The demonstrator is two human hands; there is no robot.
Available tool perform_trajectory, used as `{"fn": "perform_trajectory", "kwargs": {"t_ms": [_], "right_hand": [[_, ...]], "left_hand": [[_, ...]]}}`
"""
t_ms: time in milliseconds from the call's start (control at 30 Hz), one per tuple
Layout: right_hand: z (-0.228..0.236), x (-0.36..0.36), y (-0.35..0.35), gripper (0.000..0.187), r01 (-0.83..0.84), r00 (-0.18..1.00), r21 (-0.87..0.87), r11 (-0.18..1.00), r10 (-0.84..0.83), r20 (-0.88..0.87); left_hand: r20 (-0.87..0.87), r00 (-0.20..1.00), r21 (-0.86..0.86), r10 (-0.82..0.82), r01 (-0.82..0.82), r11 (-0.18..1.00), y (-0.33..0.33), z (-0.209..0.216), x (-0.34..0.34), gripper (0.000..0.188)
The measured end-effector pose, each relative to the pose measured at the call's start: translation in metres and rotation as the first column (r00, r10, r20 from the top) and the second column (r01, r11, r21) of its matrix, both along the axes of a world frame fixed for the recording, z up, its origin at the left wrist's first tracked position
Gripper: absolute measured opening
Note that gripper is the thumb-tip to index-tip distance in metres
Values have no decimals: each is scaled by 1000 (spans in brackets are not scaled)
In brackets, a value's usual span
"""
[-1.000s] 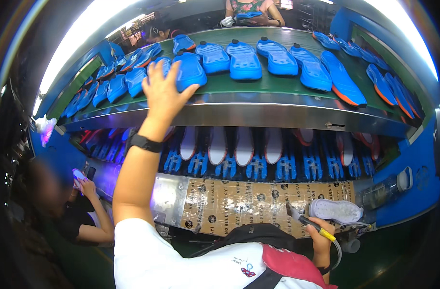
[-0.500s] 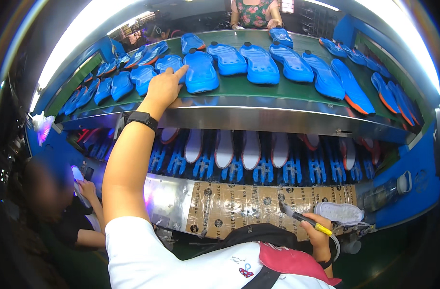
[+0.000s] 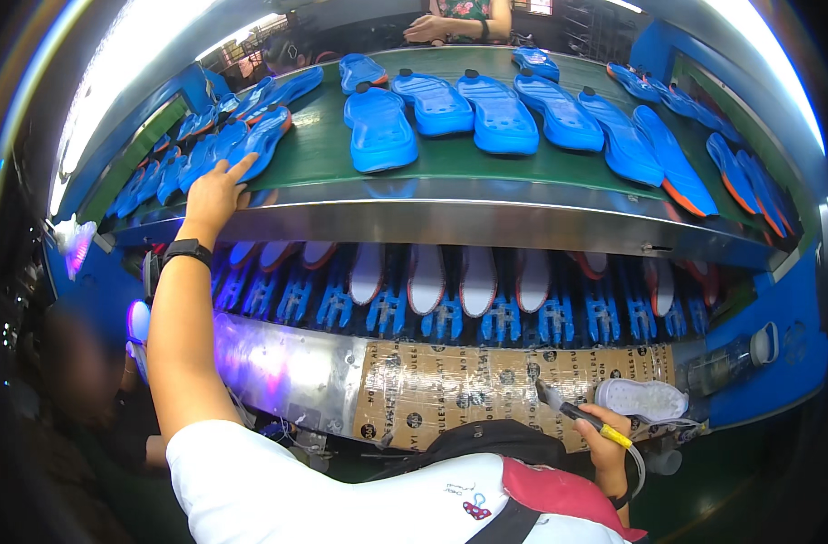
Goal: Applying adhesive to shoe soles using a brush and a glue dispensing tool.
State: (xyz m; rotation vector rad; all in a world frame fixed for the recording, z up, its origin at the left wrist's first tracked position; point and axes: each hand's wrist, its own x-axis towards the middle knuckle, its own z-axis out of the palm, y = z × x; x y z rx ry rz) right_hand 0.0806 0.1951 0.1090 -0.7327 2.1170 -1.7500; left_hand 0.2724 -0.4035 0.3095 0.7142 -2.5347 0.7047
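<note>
My left hand (image 3: 216, 195) reaches up to the left part of the green belt. Its fingers are spread against the near end of a blue shoe sole (image 3: 267, 138), which leans with others bunched at the left. To the right of that hand, blue soles (image 3: 380, 130) lie in a spaced row. Low at the right, my right hand (image 3: 604, 442) is closed round a brush (image 3: 590, 419) with a black and yellow handle and a thin clear tube. The bristles point up and left, over a printed cardboard sheet (image 3: 450, 390).
A metal ledge (image 3: 486, 216) edges the green belt (image 3: 314, 163). Below it, white soles (image 3: 425, 278) rest on blue racks (image 3: 445, 315). Right of the brush lie a white sole (image 3: 641, 400) and a clear bottle (image 3: 726, 367). A co-worker (image 3: 464, 18) stands across the belt; another sits at left.
My left hand has moved left, and the soles beside it have slid left and bunched, leaving a gap in the row. The brush stays in my right hand. The far co-worker's hands have come together.
</note>
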Motion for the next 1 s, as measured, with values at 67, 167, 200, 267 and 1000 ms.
{"fn": "perform_trajectory", "kwargs": {"t_ms": [67,167,200,267,1000], "right_hand": [[9,3,-8,23,-34,999,15,999,34,-20],[8,8,-9,23,-23,997,32,999,26,-75],[9,10,-9,23,-6,997,36,999,9,-79],[11,15,-9,25,16,988,54,998,-8,-155],[22,5,1,24,-43,989,-46,998,36,-145]], "left_hand": [[11,995,12,102,-102,995,-12,2,14,62],[-9,988,21,154,-154,988,-32,-4,32,65],[-15,983,22,183,-183,983,-38,-6,33,65],[-28,980,31,199,-198,980,-51,-6,40,65],[-458,852,194,-253,374,907,-1,7,-106,53]]}}
